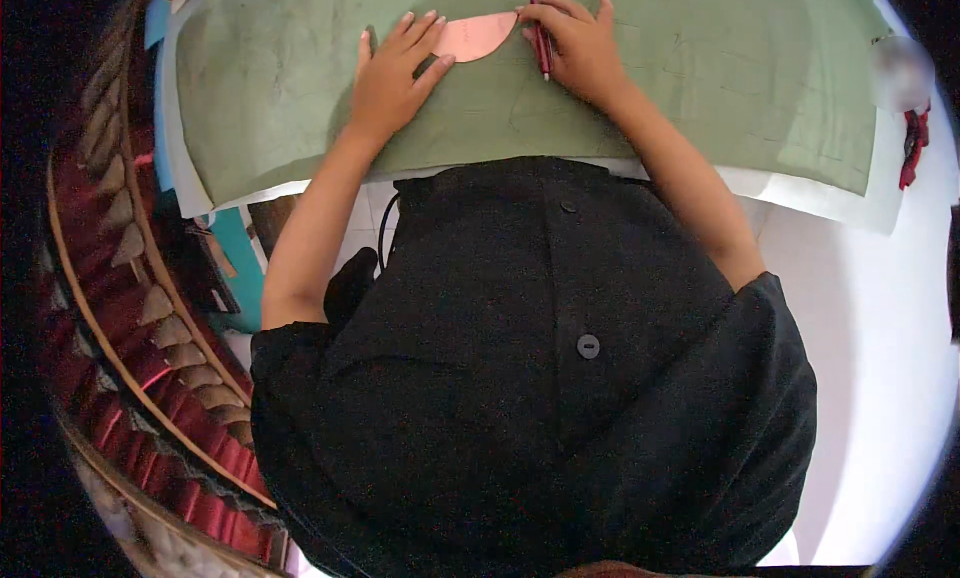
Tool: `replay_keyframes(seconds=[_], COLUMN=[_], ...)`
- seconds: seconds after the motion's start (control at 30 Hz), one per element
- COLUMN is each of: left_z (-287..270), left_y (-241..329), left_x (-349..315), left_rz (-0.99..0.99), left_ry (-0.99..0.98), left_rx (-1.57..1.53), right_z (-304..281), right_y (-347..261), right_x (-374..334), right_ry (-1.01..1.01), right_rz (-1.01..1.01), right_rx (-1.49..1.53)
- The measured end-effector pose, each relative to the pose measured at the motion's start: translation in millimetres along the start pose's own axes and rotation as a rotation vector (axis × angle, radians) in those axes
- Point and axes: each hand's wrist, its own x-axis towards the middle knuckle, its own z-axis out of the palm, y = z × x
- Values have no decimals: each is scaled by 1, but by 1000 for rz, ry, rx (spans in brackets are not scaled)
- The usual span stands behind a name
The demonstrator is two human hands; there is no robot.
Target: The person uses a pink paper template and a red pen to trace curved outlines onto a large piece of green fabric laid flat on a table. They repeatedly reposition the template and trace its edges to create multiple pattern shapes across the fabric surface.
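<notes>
A pink half-oval template [478,38] lies flat on a large green sheet [720,108]. My left hand [393,81] rests on the sheet with its fingers apart, and its thumb and fingertips press the template's left end. In my right hand [583,56] a dark red pen [542,46] is gripped, its pale end pointing down toward me. The index fingertip of that hand touches the template's upper right corner. Some thin dark lines mark the green sheet.
White paper [872,210] sticks out from under the green sheet along its near and right edges. Dark red cloth [912,150] hangs at the far right, below a blurred pale object [903,73]. Red pleated upholstery with a carved wooden frame [185,353] curves along the left.
</notes>
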Motion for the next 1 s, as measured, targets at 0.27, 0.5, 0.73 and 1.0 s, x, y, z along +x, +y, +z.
replay_keyframes(seconds=[0.27, 0.5, 0.73, 1.0], left_z=[3, 6, 4, 2], left_y=[2, 0, 2, 4], left_x=[2, 1, 1, 3], left_rz=[1, 13, 11, 17], left_ry=[5, 11, 6, -4], left_rx=[56, 93, 101, 97], right_z=[-5, 0, 1, 9], right_y=[-4, -2, -5, -10], right_x=[1, -2, 5, 7], right_ry=[16, 45, 141, 109], right_rz=[8, -12, 2, 21], right_rx=[-6, -14, -17, 23])
